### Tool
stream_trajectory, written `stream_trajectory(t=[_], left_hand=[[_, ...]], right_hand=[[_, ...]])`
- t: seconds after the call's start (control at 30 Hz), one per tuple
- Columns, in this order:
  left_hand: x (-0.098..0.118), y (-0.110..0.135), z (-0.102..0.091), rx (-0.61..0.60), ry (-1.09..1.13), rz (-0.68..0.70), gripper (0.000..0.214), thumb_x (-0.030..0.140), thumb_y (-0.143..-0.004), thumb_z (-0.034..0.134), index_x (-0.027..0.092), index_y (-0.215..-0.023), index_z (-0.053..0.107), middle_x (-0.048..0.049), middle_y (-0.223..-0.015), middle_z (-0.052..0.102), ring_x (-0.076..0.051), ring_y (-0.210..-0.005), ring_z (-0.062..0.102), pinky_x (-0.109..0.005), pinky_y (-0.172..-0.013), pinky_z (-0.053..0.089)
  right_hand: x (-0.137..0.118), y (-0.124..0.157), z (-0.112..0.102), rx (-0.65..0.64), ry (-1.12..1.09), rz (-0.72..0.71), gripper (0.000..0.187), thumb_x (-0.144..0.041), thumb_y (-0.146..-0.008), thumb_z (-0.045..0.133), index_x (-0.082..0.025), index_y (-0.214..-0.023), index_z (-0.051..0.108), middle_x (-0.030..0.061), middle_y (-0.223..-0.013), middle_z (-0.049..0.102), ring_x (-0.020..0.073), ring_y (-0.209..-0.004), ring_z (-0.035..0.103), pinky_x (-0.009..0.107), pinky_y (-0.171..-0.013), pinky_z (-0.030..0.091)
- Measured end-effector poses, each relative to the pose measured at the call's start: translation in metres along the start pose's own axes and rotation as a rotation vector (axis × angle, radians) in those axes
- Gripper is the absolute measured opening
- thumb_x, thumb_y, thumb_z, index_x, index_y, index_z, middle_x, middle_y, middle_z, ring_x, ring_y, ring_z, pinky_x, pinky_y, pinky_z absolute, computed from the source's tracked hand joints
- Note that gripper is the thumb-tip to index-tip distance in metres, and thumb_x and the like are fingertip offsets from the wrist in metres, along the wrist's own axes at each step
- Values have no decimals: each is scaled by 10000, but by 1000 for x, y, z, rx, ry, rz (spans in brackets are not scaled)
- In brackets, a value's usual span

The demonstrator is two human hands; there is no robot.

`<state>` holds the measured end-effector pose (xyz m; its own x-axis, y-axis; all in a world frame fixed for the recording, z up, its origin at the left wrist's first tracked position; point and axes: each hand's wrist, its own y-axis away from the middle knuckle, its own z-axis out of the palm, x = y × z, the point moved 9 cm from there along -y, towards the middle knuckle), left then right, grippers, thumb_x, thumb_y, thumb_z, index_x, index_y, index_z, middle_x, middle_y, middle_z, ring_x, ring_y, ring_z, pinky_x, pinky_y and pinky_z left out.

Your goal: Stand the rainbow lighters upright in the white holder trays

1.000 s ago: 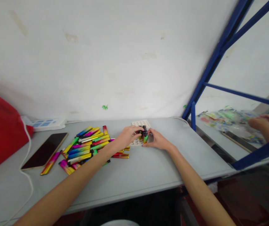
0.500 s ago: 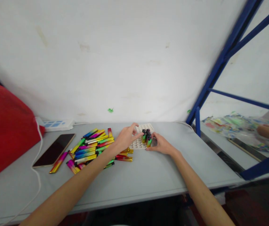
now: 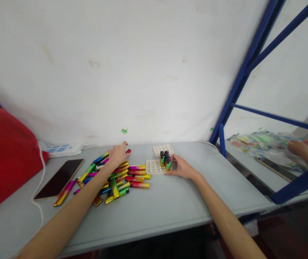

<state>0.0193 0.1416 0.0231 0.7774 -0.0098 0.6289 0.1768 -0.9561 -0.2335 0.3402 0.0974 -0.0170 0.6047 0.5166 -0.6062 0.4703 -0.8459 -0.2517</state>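
Note:
My left hand (image 3: pixel 118 154) is over the far side of a pile of shiny, multicoloured lighters (image 3: pixel 120 176), its fingers apart. By its fingertips lies a red lighter (image 3: pixel 128 151); I see no lighter in its grasp. My right hand (image 3: pixel 182 167) curves round the right side of a small group of upright lighters (image 3: pixel 165 160), thumb in front and fingers behind. These have black tops and green-gold bodies. They stand on a white tray with round holes (image 3: pixel 152 167), and a second white tray piece (image 3: pixel 161 148) shows behind them.
A phone (image 3: pixel 59 179) and a single lighter (image 3: pixel 64 193) lie left of the pile. Further left are a white power strip (image 3: pixel 64 149), a cable and a red bag (image 3: pixel 5 154). A blue metal frame (image 3: pixel 231 97) stands right; beyond it, another person's hands (image 3: pixel 303 149) are over plastic packets.
My left hand has moved left from the tray to the lighter pile. My right hand has stayed at the upright lighters. The view has shifted slightly.

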Motion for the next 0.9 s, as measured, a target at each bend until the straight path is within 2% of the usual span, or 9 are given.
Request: stream_trajectory(t=[0.13, 0.27, 0.33, 0.43, 0.5, 0.6, 0.73, 0.9], left_hand=[[13, -4, 11, -48, 312, 10, 400, 435, -649, 801, 190, -915, 629, -75, -789, 670, -289, -876, 653, -404, -820, 493], [39, 15, 19, -114, 617, 48, 546, 649, -727, 685, 165, -963, 589, -72, -917, 662, -196, -757, 675, -343, -723, 540], [52, 32, 24, -184, 812, 39, 530, 635, -742, 699, 192, -985, 540, -34, -924, 642, -140, -646, 638, -296, -620, 523], [68, 59, 35, -349, 1077, -22, 409, 520, -796, 716, 227, -968, 489, 46, -749, 571, -72, -489, 476, -197, -476, 384], [74, 75, 44, -469, 1179, -102, 350, 530, -847, 633, 219, -936, 499, 74, -614, 451, -68, -447, 369, -176, -439, 299], [79, 92, 58, -620, 1259, -234, 411, 592, -890, 474, 193, -792, 492, 77, -557, 300, -73, -435, 289, -176, -420, 235], [82, 98, 64, -645, 1269, -249, 381, 496, -887, 428, 199, -653, 379, 70, -554, 234, -69, -428, 205, -182, -410, 186], [82, 101, 68, -628, 1299, -248, 276, 389, -821, 433, 203, -628, 367, 69, -562, 200, -73, -436, 150, -190, -397, 154]], right_hand=[[0, 0, 0, 1, 7, 8, 612, -578, -651, 859, -197, -991, 522, 35, -987, 609, 202, -876, 532, 330, -803, 445], [0, 0, 0, 4, 20, 3, 612, -595, -658, 851, -201, -994, 524, 30, -976, 607, 205, -874, 538, 324, -787, 444], [1, 1, 0, 4, 18, 1, 609, -599, -667, 842, -203, -1002, 523, 31, -984, 607, 207, -881, 539, 324, -789, 444], [1, 1, 1, -3, 5, -6, 605, -599, -681, 833, -202, -1015, 523, 37, -1005, 608, 210, -894, 539, 331, -803, 444], [2, 1, 1, -9, 0, -6, 603, -591, -684, 833, -198, -1023, 528, 41, -1009, 610, 212, -895, 539, 336, -809, 445], [1, 2, 0, -9, -4, 4, 600, -583, -682, 834, -192, -1027, 536, 42, -999, 615, 211, -883, 537, 340, -808, 448], [-1, 3, -1, -13, -3, 9, 590, -583, -690, 825, -192, -1027, 540, 40, -989, 616, 209, -868, 535, 341, -798, 452], [-3, 3, -2, -12, 20, -3, 584, -587, -700, 820, -198, -1024, 529, 36, -980, 605, 210, -867, 535, 336, -792, 449]])
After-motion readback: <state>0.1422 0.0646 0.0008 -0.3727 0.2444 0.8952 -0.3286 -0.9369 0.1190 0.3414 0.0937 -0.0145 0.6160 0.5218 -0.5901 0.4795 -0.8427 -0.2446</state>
